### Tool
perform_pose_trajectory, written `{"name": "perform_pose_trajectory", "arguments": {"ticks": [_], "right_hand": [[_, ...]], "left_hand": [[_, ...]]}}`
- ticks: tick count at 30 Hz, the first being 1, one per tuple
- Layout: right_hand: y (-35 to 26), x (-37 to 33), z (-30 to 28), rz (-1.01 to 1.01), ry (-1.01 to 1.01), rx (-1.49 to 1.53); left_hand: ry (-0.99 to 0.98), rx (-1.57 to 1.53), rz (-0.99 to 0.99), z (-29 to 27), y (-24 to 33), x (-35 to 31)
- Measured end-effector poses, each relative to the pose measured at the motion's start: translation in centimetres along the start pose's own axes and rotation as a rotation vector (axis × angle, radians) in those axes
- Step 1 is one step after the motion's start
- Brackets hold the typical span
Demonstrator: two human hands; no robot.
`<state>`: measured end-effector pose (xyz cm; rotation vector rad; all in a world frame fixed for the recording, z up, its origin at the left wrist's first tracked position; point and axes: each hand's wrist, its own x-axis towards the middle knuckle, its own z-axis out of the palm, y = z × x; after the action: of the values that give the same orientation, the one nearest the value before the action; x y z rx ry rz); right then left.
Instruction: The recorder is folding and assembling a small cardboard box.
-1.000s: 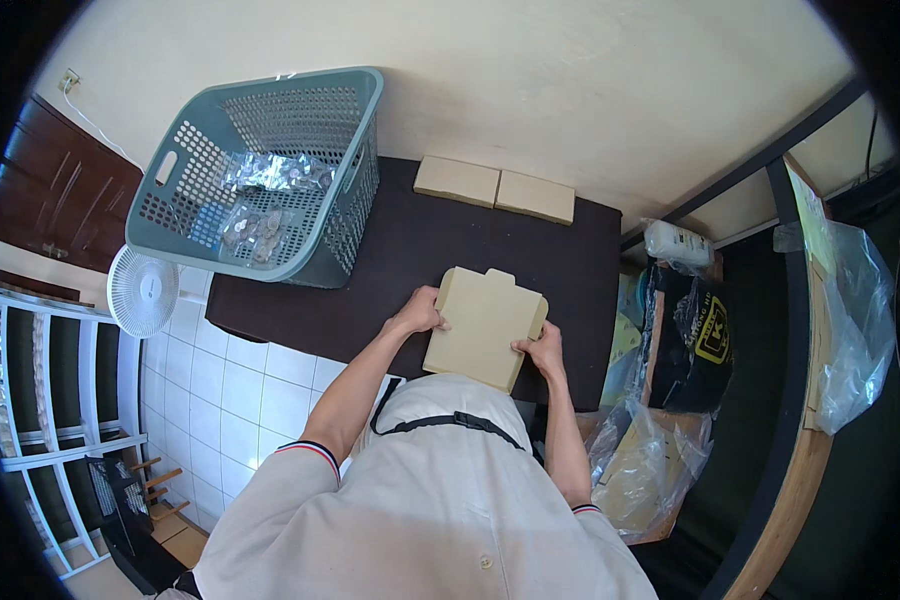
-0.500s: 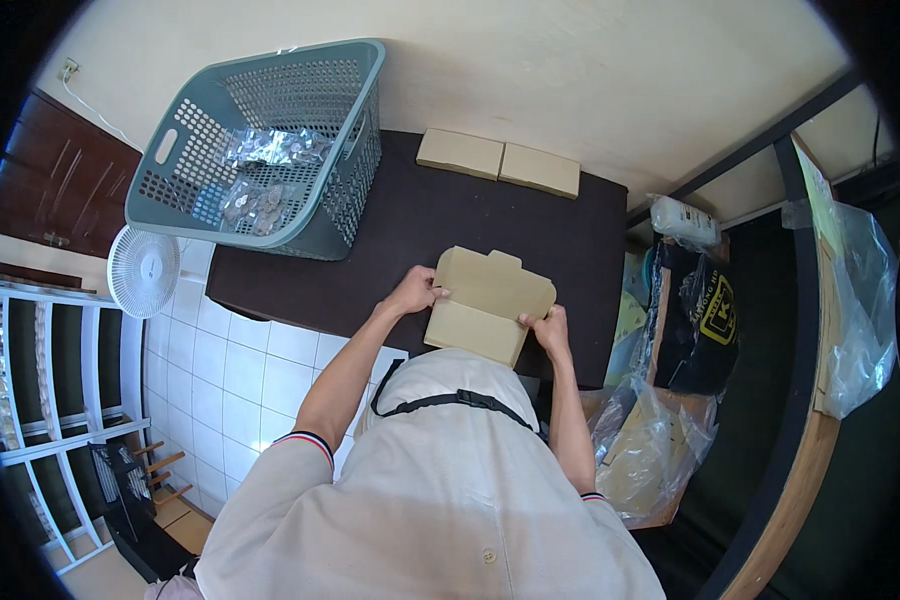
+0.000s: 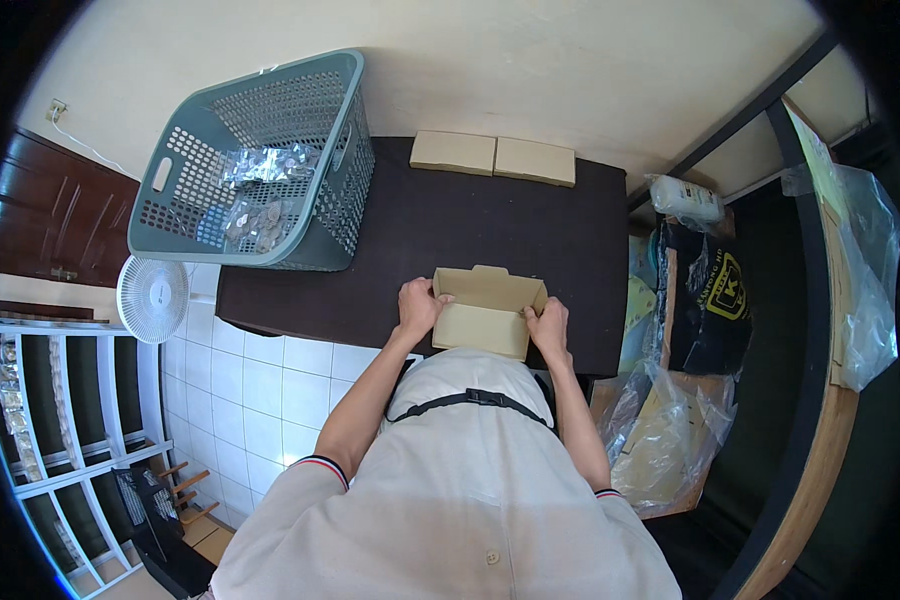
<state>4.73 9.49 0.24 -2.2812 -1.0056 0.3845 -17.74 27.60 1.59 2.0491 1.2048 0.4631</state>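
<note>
A brown cardboard box [image 3: 482, 328], partly folded, lies at the near edge of the dark table, close to my body. Its far panel stands raised, with a small tab on top, and the near panel lies lower. My left hand [image 3: 422, 306] grips the box's left side, thumb inside and fingers outside. On the opposite side, my right hand [image 3: 547, 328] pinches the right edge in the same manner. The fingers behind the cardboard are partly hidden.
Two closed cardboard boxes [image 3: 493, 157] lie side by side against the wall. A grey-green plastic basket [image 3: 338, 200] holding clear packets [image 3: 268, 165] stands at the table's left. Right of the dark table [image 3: 440, 215] are plastic-wrapped cardboard [image 3: 660, 450] and a black bag [image 3: 705, 310]. A white fan [image 3: 153, 299] stands left.
The cardboard has gone from nearly flat to folded, its far panel and sides now raised. Both hands have stayed on its sides. The whole view has shifted slightly.
</note>
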Motion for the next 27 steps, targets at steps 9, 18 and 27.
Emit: {"name": "perform_pose_trajectory", "arguments": {"ticks": [9, 18, 27], "right_hand": [[-1.1, -1.1, -0.4, 0.005, 0.079, 0.101], [-1.2, -2.6, -0.9, -0.251, 0.115, 0.255], [0.8, 1.1, -2.1, -0.004, -0.269, 0.395]], "left_hand": [[-0.045, 0.130, -0.022, -0.5, 0.3, -0.6], [0.027, -0.029, 0.354, -0.9, -0.2, -1.1], [-0.194, -0.192, 0.366, -2.2, 0.3, 3.2]]}}
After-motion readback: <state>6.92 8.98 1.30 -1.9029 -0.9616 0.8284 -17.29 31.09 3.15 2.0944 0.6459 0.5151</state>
